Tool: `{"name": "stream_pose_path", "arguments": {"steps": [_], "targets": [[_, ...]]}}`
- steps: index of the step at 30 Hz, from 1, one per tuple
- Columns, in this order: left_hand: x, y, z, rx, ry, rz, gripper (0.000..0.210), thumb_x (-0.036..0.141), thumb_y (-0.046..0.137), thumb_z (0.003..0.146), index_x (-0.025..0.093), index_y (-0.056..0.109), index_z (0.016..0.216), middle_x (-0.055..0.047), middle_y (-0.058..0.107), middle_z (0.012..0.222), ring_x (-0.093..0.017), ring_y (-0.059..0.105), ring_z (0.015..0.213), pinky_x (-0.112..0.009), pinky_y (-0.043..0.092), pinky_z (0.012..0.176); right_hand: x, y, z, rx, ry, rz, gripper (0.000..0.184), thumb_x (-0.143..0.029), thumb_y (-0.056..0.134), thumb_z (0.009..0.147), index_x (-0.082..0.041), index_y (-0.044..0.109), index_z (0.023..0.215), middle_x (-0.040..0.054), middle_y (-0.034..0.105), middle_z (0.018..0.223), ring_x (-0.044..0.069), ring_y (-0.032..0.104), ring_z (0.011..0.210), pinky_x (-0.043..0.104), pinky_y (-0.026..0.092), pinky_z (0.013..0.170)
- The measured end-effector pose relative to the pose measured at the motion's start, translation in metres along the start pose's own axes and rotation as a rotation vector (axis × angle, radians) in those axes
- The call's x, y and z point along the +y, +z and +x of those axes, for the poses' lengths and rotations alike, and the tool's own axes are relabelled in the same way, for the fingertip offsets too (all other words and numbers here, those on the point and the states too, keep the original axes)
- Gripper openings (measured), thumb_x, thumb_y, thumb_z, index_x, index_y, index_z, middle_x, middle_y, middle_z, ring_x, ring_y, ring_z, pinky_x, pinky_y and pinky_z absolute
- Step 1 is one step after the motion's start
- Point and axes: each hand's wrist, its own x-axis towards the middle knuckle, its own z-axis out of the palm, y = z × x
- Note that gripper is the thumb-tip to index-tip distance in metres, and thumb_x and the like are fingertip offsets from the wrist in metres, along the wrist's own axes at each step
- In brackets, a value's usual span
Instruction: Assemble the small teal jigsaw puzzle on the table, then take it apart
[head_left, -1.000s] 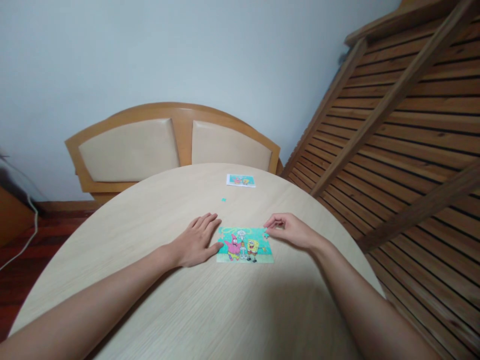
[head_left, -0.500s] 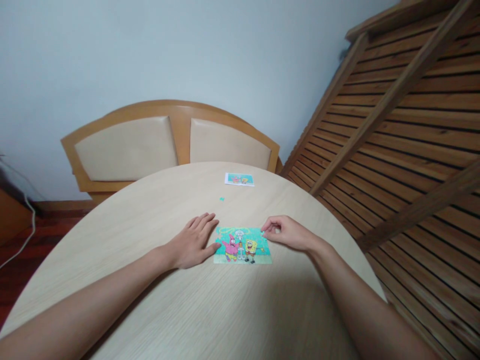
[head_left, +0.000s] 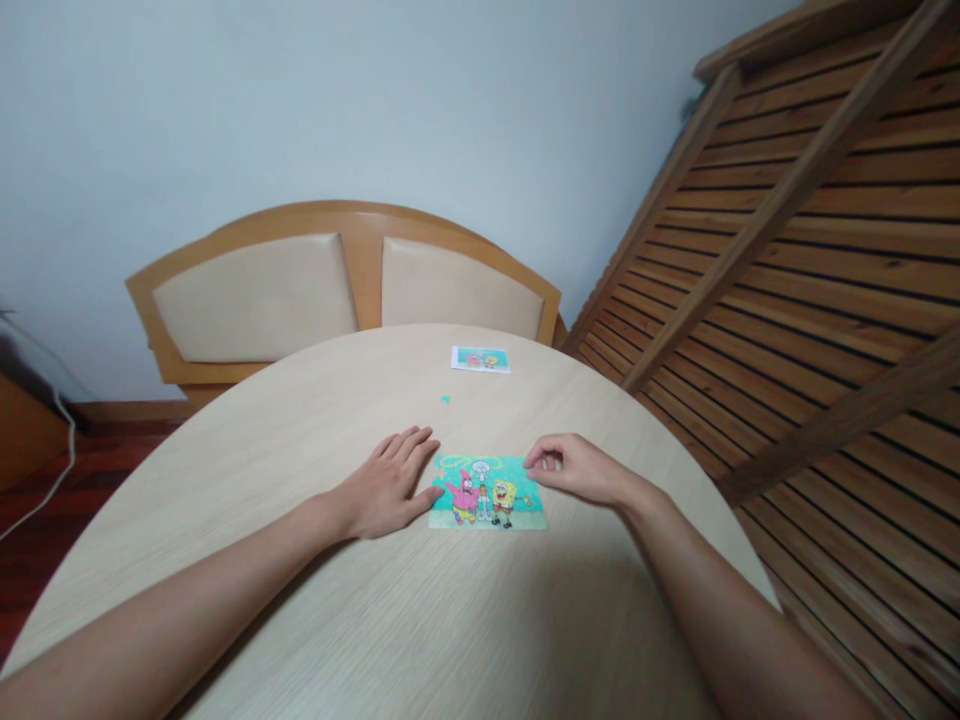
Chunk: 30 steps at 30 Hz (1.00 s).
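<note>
A jigsaw puzzle (head_left: 487,497) with a pink starfish, a pale squid figure and a yellow sponge figure on teal lies flat on the table. My left hand (head_left: 390,485) rests on the tabletop with fingers stretched out, its thumb tip touching the puzzle's left side. At the upper right corner, my right hand (head_left: 566,467) pinches thumb and forefinger together on a puzzle piece at the edge, mostly covered by the fingertips. One loose teal puzzle piece (head_left: 445,399) lies beyond the puzzle.
Farther back on the round wooden table (head_left: 337,620) lies a small picture card (head_left: 481,359) with the same scene. A bench with padded back panels (head_left: 259,300) stands behind the table. Wooden slats (head_left: 817,260) lean at the right. A white cable (head_left: 71,440) hangs at left.
My right fingertips have settled at the puzzle's upper right corner, and the pale gap seen there earlier no longer shows. My left hand stays in place. The view has shifted very slightly.
</note>
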Motion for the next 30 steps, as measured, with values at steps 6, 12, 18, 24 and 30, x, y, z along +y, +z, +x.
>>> {"name": "stream_pose_path", "arguments": {"steps": [6, 12, 18, 24, 30], "targets": [[0.002, -0.005, 0.003, 0.033, 0.018, -0.016, 0.063, 0.061, 0.038, 0.098, 0.015, 0.042, 0.14, -0.019, 0.045, 0.149, -0.033, 0.038, 0.142, -0.05, 0.032, 0.117, 0.001, -0.001, 0.001, 0.017, -0.057, -0.022, 0.019, -0.032, 0.069, 0.079, -0.014, 0.075, 0.081, 0.0047, 0.068, 0.074, 0.016, 0.057, 0.066, 0.026, 0.042, 0.062], [-0.007, -0.003, 0.028, 0.121, -0.023, -0.017, 0.056, 0.056, 0.033, 0.101, 0.014, 0.045, 0.136, -0.016, 0.057, 0.132, -0.031, 0.052, 0.123, -0.047, 0.041, 0.108, 0.001, 0.0, 0.002, 0.039, -0.09, -0.037, 0.013, -0.027, 0.07, 0.079, -0.016, 0.075, 0.079, 0.005, 0.068, 0.079, 0.016, 0.06, 0.071, 0.027, 0.045, 0.067], [-0.018, 0.001, 0.08, 0.1, -0.097, 0.145, 0.054, 0.043, 0.041, 0.098, 0.015, 0.041, 0.145, -0.017, 0.052, 0.142, -0.033, 0.05, 0.125, -0.047, 0.039, 0.107, -0.001, 0.002, 0.002, 0.066, -0.166, -0.032, 0.009, -0.024, 0.068, 0.079, -0.017, 0.072, 0.077, 0.0046, 0.066, 0.081, 0.016, 0.059, 0.072, 0.027, 0.046, 0.068], [-0.02, -0.005, 0.103, 0.07, -0.083, 0.182, 0.04, 0.04, 0.037, 0.101, 0.018, 0.062, 0.123, -0.014, 0.062, 0.128, -0.03, 0.056, 0.113, -0.046, 0.044, 0.099, 0.0, 0.003, 0.002, 0.066, -0.179, -0.046, 0.008, -0.023, 0.067, 0.078, -0.016, 0.07, 0.076, 0.0047, 0.066, 0.082, 0.016, 0.059, 0.073, 0.027, 0.046, 0.069], [-0.022, -0.013, 0.082, 0.066, -0.045, 0.17, 0.031, 0.03, 0.044, 0.099, 0.018, 0.071, 0.108, -0.012, 0.066, 0.115, -0.028, 0.06, 0.103, -0.041, 0.049, 0.093, 0.001, 0.002, 0.002, 0.068, -0.18, -0.056, 0.009, -0.024, 0.066, 0.079, -0.017, 0.07, 0.076, 0.005, 0.067, 0.082, 0.016, 0.059, 0.072, 0.028, 0.046, 0.068]]}}
